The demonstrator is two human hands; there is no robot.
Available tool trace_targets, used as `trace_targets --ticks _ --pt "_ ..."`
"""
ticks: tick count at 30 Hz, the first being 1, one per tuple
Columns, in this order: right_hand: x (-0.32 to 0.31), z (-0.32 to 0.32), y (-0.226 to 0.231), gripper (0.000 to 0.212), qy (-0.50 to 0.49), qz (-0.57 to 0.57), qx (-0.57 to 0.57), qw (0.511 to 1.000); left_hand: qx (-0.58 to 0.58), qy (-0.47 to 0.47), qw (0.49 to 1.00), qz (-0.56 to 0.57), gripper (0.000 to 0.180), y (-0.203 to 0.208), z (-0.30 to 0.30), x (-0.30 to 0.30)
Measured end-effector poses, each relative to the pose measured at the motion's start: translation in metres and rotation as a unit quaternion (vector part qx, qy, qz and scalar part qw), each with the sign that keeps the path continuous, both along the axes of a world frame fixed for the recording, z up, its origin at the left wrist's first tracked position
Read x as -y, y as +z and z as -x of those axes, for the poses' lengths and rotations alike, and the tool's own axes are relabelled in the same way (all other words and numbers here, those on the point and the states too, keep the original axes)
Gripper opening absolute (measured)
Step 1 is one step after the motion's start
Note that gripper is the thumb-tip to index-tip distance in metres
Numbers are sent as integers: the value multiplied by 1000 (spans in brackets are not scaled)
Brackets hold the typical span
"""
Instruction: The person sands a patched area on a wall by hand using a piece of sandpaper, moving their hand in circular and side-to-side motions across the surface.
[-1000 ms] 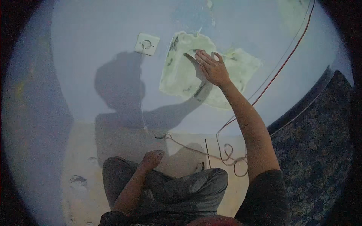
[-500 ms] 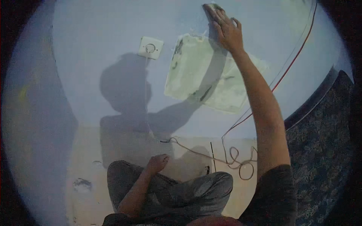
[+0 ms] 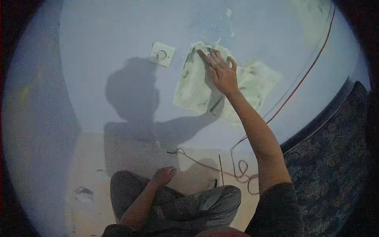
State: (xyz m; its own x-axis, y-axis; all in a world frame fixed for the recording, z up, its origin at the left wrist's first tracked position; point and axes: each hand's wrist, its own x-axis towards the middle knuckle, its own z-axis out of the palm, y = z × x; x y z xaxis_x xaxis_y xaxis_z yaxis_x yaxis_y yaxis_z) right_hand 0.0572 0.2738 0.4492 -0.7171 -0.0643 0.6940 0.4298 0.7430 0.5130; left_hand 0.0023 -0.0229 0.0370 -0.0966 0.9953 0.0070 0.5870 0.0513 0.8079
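White sq. socket (image 3: 161, 54) on the L part of the wall (image 3: 106, 39); pale patch (image 3: 189, 89) just R of it, same wall; red cable (image 3: 304, 77) runs down further R. For this step, prob. best to keep fingers flat, use light, even strokes L to R w/ overlapping passes, & go easy near the patch's edges. Hands: L hand (image 3: 164, 176) hangs over the lap (image 3: 177, 209), loosely curled, fingers bent in; can't tell if it holds anything. R hand (image 3: 222, 75) is over the patch's upper part, fingers nearly straight & together, thumb apart, approx. flat to the wall. Thin dark strip (image 3: 202, 55) by its fingertips, poss. a sheet; can't tell if gripped.
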Motion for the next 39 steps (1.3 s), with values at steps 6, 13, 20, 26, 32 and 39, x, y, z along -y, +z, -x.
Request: trace_targets --ticks 6,13,20,26,32,39 --pt "3 4 76 50 -9 -145 92 985 -16 -23 996 83 50 -33 -3 -14" --pt "4 31 171 49 61 -130 -113 983 -17 16 999 -22 44 -37 13 -10" --pt "-13 62 62 46 77 -76 -160 981 -23 35 999 21 48 -15 12 -1" --pt "-11 41 5 46 72 -23 -93 993 9 17 998 62 47 -3 9 -5" --pt "36 14 -48 48 -19 63 2 998 -105 1 993 -46 47 -40 26 -6" --pt "190 -91 -266 44 81 642 -150 747 407 140 889 -157 59 52 -24 29"
